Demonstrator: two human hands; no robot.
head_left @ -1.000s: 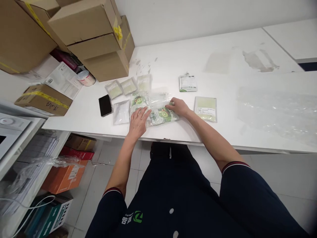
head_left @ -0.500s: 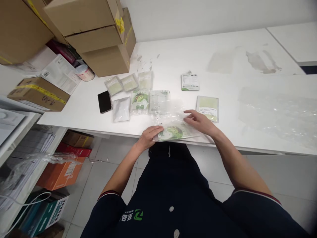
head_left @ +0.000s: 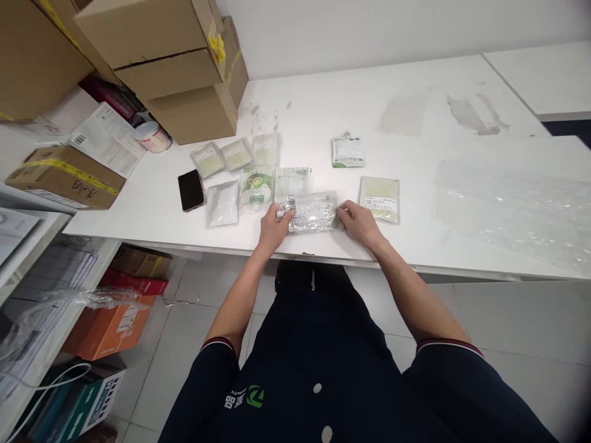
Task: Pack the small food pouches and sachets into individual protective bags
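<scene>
Near the table's front edge lies a clear plastic pouch (head_left: pixel 314 212) with dark print at its left end and shiny creases along it. My left hand (head_left: pixel 275 226) is closed on its left end, thumb on top. At the right end, the fingers of my right hand (head_left: pixel 360 223) pinch its edge. Just beyond are a printed plastic bag (head_left: pixel 293 178) and a bag with a green kiwi picture (head_left: pixel 257 184). A pale green packet with a white label (head_left: pixel 380 198) sits right beside my right hand. A silvery white packet (head_left: pixel 222 203) lies to the left.
Several small green packets (head_left: pixel 208 160) lie behind a black phone (head_left: pixel 191 190). A white and green pouch (head_left: pixel 348 152) is farther back. Cardboard boxes (head_left: pixel 191 111) and a tin (head_left: pixel 153 136) stand at the left. Clear plastic wrap (head_left: pixel 517 209) spreads over the right side.
The pouch has moved away from me, fully onto the table, and its green printed face no longer shows upward. My left hand moved forward with it; my right hand now pinches its right end.
</scene>
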